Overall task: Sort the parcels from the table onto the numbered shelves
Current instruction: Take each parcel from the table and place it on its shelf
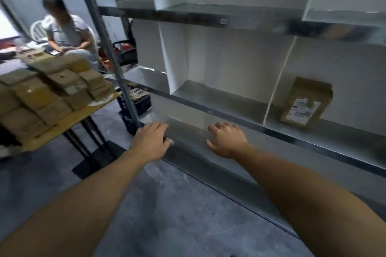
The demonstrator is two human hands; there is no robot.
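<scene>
Here, from the head camera, both of your arms stretch forward and down toward the lowest shelf (188, 131) of a metal rack. Your left hand (151, 142) hangs palm down over the front left corner of that shelf, close to the rack's upright post (108, 48); its grip is loose, fingers spread, with nothing in it. Your right hand (226, 142) sits just beside it to the right, also palm down, fingers slightly curled and apart, holding nothing. Whether either hand actually touches the shelf is hard to tell through the blur.

One parcel (306, 102), a brown box with a white label on its face, stands tilted against the back wall on the middle shelf (219, 98), in the compartment to the right of a thin white divider (279, 81). The compartment to the left of that divider holds nothing that shows. The upper shelf (208, 14) shows only bare metal.

To your left, the remaining parcels (48, 89) lie stacked in a heap on a wooden worktop (71, 119) with black legs, well apart from your hands. Behind the heap a person in a light shirt (69, 33) sits on a white chair (37, 29). A dark crate (137, 102) rests on the grey floor (167, 204) behind the post.
</scene>
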